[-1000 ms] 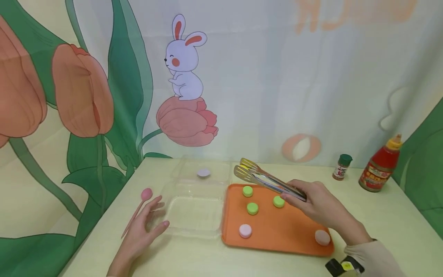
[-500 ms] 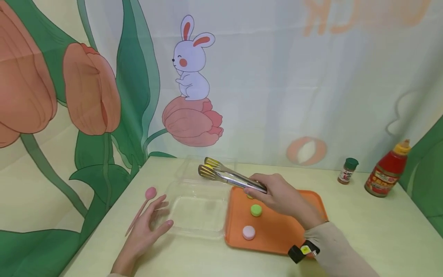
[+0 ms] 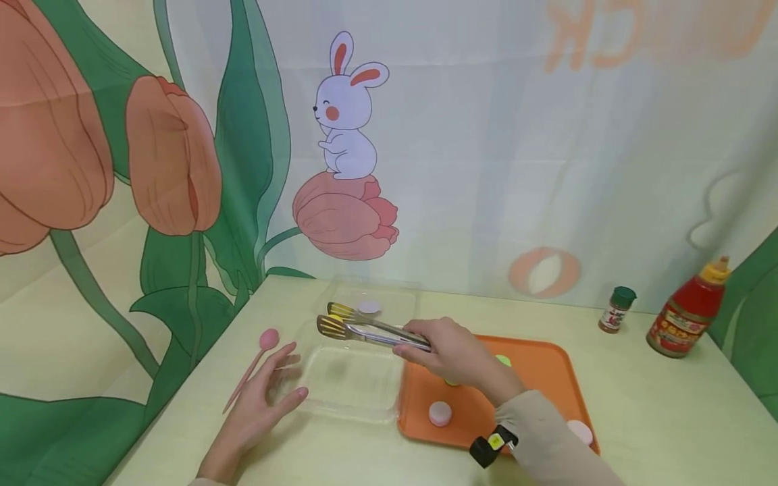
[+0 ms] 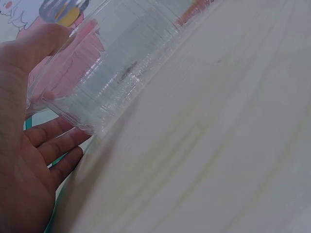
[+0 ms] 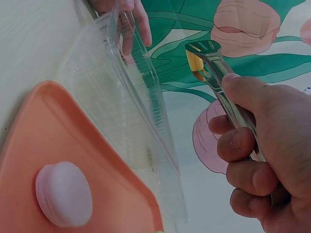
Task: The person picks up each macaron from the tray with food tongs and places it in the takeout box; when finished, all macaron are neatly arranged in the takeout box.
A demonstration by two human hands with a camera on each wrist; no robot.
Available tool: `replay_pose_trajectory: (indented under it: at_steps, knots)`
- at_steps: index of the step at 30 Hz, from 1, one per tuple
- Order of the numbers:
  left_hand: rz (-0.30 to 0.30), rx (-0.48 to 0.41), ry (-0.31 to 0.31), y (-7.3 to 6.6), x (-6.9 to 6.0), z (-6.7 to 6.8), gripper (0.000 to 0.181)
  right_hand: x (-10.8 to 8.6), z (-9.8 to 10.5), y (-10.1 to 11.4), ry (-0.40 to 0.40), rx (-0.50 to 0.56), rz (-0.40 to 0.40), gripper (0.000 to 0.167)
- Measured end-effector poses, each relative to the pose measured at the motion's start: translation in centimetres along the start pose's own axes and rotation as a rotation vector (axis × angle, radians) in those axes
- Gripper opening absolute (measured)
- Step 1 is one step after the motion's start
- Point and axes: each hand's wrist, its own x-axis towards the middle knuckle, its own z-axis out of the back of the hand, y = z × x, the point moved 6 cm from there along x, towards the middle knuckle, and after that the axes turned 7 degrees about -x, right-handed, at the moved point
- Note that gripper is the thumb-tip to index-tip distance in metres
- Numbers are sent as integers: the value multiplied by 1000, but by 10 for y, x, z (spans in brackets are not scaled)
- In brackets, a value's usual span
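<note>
My right hand (image 3: 452, 358) grips metal tongs (image 5: 228, 94), which pinch a yellow macaron (image 5: 195, 62) between their slotted tips. The tongs are above the back part of a clear plastic container (image 3: 355, 378), whose lid (image 3: 398, 297) stands open behind it. My left hand (image 3: 258, 405) lies at the container's left side, fingers loosely bent and thumb apart; whether it touches the wall I cannot tell. To the right, an orange tray (image 3: 537, 354) bears a pink macaron (image 3: 440, 413), a paler one (image 3: 580, 432) and green macarons (image 3: 503, 360), partly hidden by my right arm.
A pink spoon (image 3: 252, 368) lies left of the container, beside my left hand. A small white item (image 3: 368, 307) is seen at the lid. At the back right stand a green-capped seasoning jar (image 3: 617, 310) and a red sauce bottle (image 3: 688, 312). A printed curtain (image 3: 462, 169) hangs behind the table.
My right hand has carried the tongs and the yellow macaron leftward from over the tray to over the container, then lower. My left hand has stayed by the container. The head view has shifted slightly.
</note>
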Motion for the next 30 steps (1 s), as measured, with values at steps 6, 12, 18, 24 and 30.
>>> replay_pose_trajectory:
  at_steps: [6, 12, 18, 24, 30]
  knots:
    - [2, -7, 0, 4, -3, 1, 81, 10, -15, 1, 22, -52, -9, 35]
    - [-5, -4, -1, 4, 0, 1, 81, 17, -24, 0, 23, -112, -8, 38]
    - [-18, -9, 9, 1, 3, 1, 82, 23, -29, 2, 21, -185, -3, 31]
    - [-38, -16, 13, -1, 4, 2, 82, 31, -31, 13, 38, -253, 10, 28]
    - [-33, -24, 7, 2, 1, 1, 81, 35, -38, 23, 90, -318, -5, 33]
